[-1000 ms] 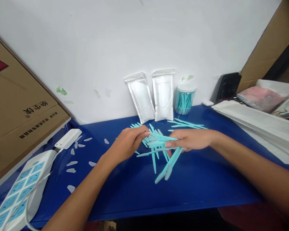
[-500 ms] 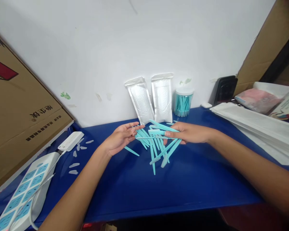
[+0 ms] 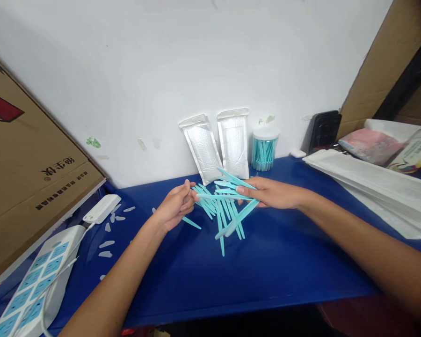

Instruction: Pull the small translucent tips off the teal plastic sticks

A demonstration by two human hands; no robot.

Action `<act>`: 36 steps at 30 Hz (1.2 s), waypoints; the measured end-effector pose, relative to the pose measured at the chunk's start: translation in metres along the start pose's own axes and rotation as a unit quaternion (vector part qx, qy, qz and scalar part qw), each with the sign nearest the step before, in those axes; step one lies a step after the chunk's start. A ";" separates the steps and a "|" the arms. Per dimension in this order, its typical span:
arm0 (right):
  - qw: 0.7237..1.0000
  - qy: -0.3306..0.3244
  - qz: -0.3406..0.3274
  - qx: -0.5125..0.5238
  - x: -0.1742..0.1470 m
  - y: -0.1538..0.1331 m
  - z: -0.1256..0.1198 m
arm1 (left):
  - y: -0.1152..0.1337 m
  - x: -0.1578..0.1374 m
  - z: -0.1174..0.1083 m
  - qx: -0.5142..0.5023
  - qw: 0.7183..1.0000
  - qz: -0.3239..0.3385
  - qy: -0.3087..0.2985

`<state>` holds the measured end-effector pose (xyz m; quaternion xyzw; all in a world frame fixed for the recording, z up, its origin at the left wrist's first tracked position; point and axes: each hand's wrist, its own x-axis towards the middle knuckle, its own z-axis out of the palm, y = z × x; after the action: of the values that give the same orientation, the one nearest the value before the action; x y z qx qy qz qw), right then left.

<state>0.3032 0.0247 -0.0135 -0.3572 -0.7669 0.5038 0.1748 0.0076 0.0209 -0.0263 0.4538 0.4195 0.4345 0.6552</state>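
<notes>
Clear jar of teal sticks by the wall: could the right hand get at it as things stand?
Probably yes: the jar stands just beyond the right hand with bare table between, though that hand holds teal sticks.

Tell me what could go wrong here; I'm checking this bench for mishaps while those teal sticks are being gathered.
The right hand holds a splayed, crossing bunch of teal sticks; some could slip out onto the blue table. The left hand pinches just one stick's end, so a tug might scatter the bunch. Small clear caps lie loose near the power strip and could be swept off.
</notes>
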 end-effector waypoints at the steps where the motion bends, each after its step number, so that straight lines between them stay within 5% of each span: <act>1: 1.000 -0.001 -0.006 -0.012 0.001 0.000 0.000 | 0.000 0.000 -0.001 -0.002 1.000 0.000 0.000; 8: 0.997 -0.005 -0.056 -0.060 0.003 0.003 -0.002 | 0.003 -0.001 -0.001 -0.093 0.993 -0.028 -0.062; 21: 0.997 -0.016 -0.050 -0.053 0.003 0.007 -0.002 | 0.000 -0.006 0.006 0.140 0.989 0.043 0.002; 36: 0.997 -0.019 -0.047 -0.051 0.003 0.005 -0.003 | -0.001 -0.003 0.004 0.101 0.994 0.039 -0.012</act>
<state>0.3050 0.0294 -0.0171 -0.3191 -0.8107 0.4621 0.1655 0.0108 0.0164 -0.0259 0.5385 0.4354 0.4096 0.5939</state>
